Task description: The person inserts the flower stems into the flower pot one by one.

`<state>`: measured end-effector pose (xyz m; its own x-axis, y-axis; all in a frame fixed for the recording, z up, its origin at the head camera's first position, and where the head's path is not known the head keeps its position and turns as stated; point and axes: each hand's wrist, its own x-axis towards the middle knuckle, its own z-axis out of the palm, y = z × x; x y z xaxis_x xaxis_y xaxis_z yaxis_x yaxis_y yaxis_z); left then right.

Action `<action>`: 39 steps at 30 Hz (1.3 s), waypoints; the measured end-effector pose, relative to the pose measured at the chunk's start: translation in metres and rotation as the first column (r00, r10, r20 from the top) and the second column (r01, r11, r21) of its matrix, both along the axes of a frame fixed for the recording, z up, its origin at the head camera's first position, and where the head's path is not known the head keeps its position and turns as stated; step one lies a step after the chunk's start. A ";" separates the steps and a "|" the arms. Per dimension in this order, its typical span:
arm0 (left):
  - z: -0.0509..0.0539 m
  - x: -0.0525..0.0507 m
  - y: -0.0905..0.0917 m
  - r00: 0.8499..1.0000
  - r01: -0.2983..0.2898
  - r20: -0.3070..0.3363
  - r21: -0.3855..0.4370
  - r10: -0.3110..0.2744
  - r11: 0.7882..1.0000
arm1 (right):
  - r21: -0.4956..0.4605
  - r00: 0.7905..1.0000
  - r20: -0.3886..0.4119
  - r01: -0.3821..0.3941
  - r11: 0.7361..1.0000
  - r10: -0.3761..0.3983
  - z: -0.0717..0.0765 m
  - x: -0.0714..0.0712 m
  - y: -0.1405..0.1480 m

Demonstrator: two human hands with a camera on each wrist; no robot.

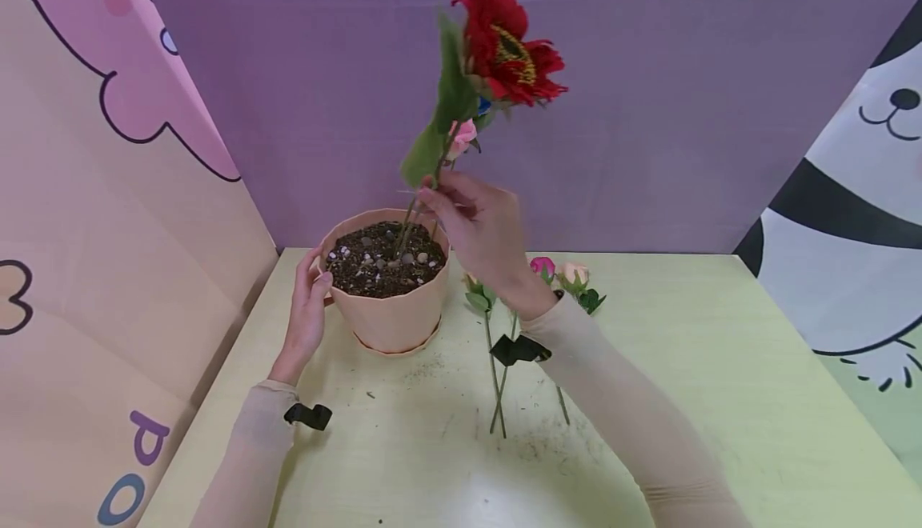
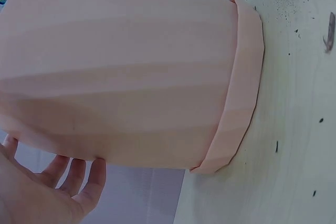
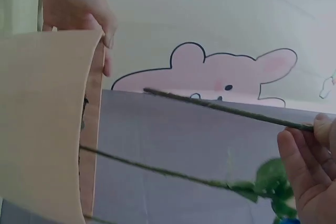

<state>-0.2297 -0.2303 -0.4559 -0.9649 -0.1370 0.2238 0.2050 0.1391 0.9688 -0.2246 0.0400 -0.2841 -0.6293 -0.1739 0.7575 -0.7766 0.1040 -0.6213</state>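
A pink pot [image 1: 389,320] full of dark soil and pebbles stands at the table's back left. At its left rim the left hand [image 1: 306,316] grips it, thumb on the edge; the left wrist view shows fingertips [image 2: 97,169] against the pot wall [image 2: 131,87]. Above the pot's right side, the right hand [image 1: 486,232] pinches the stem of a large red flower [image 1: 511,48] with green leaves. In the right wrist view that stem [image 3: 220,107] has its lower end in the air, outside the soil. Behind it, a pink flower [image 1: 463,138] and a partly hidden blue one [image 1: 484,104] stand in the pot.
Several flowers lie on the table right of the pot, among them a magenta one [image 1: 543,266] and a peach one [image 1: 574,274], partly behind the right arm. Soil crumbs dot the table [image 1: 403,464]. A purple backdrop [image 1: 648,112] rises behind.
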 end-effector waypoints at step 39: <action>0.001 0.003 0.001 1.000 0.000 -0.013 -0.041 0.000 0.999 | 0.515 0.984 0.022 0.140 0.846 -0.177 -0.084 -0.055 -0.080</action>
<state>-0.2270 -0.2296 -0.4552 -0.9620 -0.1276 0.2415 0.2172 0.1788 0.9596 -0.2800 -0.0399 -0.3681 -0.7266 -0.4170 0.5460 -0.6815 0.5379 -0.4962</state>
